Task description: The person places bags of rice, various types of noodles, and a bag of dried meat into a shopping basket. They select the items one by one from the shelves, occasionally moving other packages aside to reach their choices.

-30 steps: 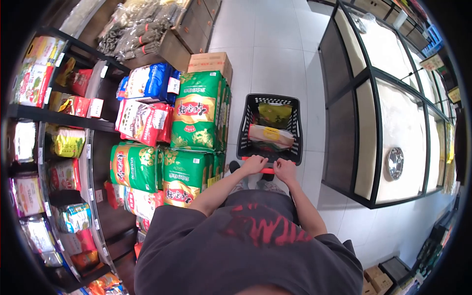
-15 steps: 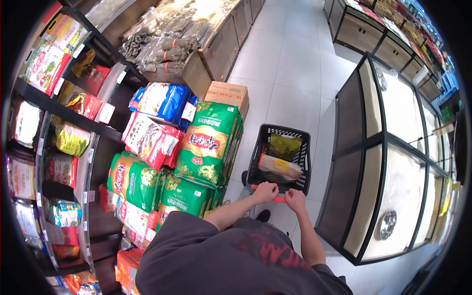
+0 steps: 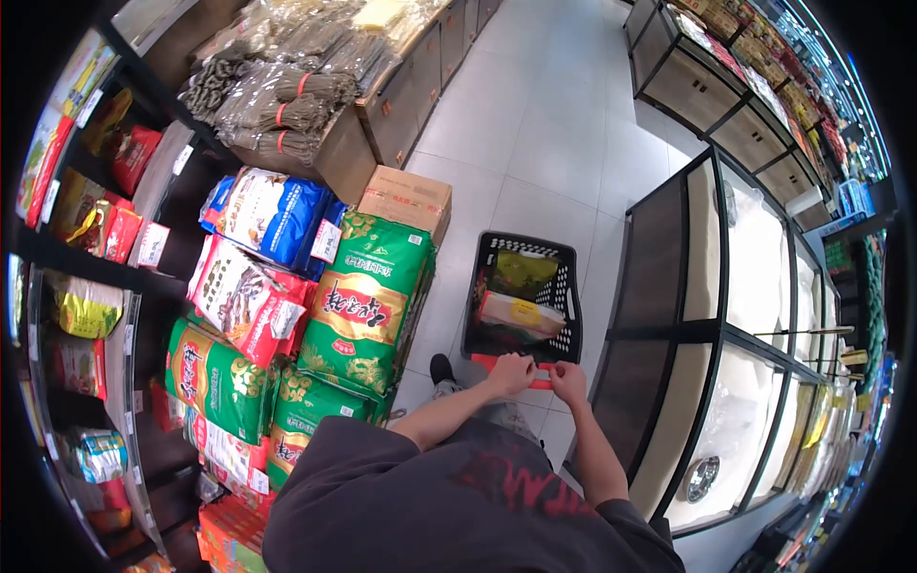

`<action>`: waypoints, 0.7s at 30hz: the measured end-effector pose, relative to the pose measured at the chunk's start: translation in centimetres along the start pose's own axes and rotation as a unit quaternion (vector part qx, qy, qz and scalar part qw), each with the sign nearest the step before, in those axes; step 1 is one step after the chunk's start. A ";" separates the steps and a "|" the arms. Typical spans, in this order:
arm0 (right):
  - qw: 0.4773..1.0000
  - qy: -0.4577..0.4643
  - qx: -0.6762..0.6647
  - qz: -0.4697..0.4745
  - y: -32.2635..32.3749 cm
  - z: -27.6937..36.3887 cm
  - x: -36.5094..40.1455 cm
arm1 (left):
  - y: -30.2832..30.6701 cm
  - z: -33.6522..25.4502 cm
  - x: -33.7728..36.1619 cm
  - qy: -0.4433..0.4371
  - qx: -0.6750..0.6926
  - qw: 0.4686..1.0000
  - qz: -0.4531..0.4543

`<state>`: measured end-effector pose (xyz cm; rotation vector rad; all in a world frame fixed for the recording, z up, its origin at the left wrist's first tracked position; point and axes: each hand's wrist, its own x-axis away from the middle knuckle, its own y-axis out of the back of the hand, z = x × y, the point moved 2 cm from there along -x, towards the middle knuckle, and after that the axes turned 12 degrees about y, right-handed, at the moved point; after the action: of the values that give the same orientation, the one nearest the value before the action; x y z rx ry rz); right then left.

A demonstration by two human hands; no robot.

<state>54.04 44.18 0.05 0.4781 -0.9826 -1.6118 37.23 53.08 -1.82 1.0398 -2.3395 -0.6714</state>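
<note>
- Left hand and right hand: two.
- Basket, 3 o'clock: one.
- Green pack and pale pack, in basket: two.
- Cardboard box, 11 o'clock: one.
- Red bands, between 10 and 11 o'clock: three.
- Green sacks, fronts showing, 8 to 9 o'clock: three.
- Metal bowl, 4 o'clock: one.

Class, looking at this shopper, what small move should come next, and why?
Probably a gentle forward push on the red handle: the left grip and right grip are both on it, the black basket is in front, and tiled floor stretches beyond it, with green bags on the left.
</note>
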 end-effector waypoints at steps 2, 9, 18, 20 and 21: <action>0.999 0.033 0.011 -0.014 0.4 -0.8 -2.9 | 0.2 -0.1 -3.0 0.001 -0.007 1.000 -0.024; 0.999 0.041 0.016 -0.023 3.3 -2.1 -13.4 | 2.7 -1.1 -13.2 0.043 -0.018 0.998 -0.035; 0.996 0.087 -0.010 -0.027 7.6 -2.1 -27.4 | 6.9 -2.1 -26.7 0.052 -0.043 0.995 -0.079; 0.996 0.091 -0.014 -0.020 8.1 -2.4 -30.4 | 7.6 -2.0 -29.3 0.059 -0.057 0.994 -0.078; 0.994 0.104 -0.007 -0.022 8.3 -2.5 -32.0 | 8.1 -2.2 -30.6 0.057 -0.057 0.993 -0.084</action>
<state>70.01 73.22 -0.80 0.6490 -0.8082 -1.5715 52.33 80.97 -2.37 1.1994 -2.1065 -0.7774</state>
